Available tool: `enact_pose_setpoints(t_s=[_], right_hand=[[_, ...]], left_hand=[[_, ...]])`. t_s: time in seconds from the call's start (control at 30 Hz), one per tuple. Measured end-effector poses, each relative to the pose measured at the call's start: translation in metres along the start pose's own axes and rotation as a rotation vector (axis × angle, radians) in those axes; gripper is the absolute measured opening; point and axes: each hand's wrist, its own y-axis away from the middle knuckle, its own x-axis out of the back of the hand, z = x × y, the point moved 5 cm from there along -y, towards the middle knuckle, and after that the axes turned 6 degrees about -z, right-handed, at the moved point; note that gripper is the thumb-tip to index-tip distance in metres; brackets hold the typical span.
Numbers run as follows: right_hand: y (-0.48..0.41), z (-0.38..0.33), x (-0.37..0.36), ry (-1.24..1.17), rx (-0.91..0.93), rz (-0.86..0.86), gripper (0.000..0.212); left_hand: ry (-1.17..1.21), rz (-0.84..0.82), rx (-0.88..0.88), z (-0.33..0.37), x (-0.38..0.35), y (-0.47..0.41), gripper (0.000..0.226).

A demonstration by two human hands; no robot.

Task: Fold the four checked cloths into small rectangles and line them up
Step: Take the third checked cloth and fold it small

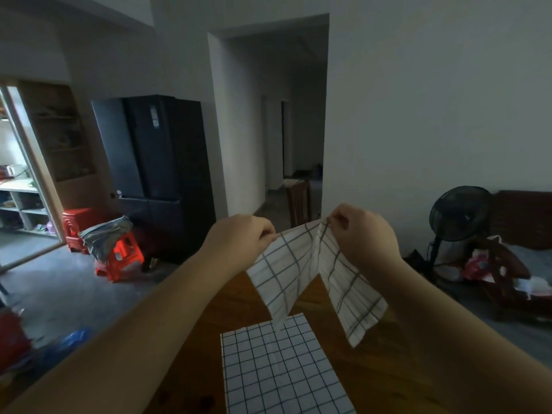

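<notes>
The flat cloth is cut off by the lower frame edge, and its far edge is overlapped in view by the held cloth. Fingertips are largely hidden behind knuckles and fabric. Two checked cloths are counted. The held cloth is raised above the table, its top edge pinched by the left hand and bunched in the pinch of the right hand. Two flaps hang down. One fan is noted.
</notes>
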Motion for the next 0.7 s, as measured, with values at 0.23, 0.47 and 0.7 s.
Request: enact_pose_setpoints(t_s=[0.23, 0.47, 0.7], right_hand=[[-0.011, 0.014, 0.006, -0.115, -0.062, 0.022, 0.016], [-0.011, 0.018, 0.001, -0.294, -0.080, 0.014, 0.015], [0.008, 0.010, -0.001, -0.476, -0.061, -0.088, 0.009]], left_hand=[[0.034, -0.016, 0.067, -0.025, -0.005, 0.020, 0.019], [0.038, -0.003, 0.082, -0.042, 0.007, 0.027, 0.019], [0.094, -0.030, -0.062, -0.010, 0.004, 0.006, 0.023]])
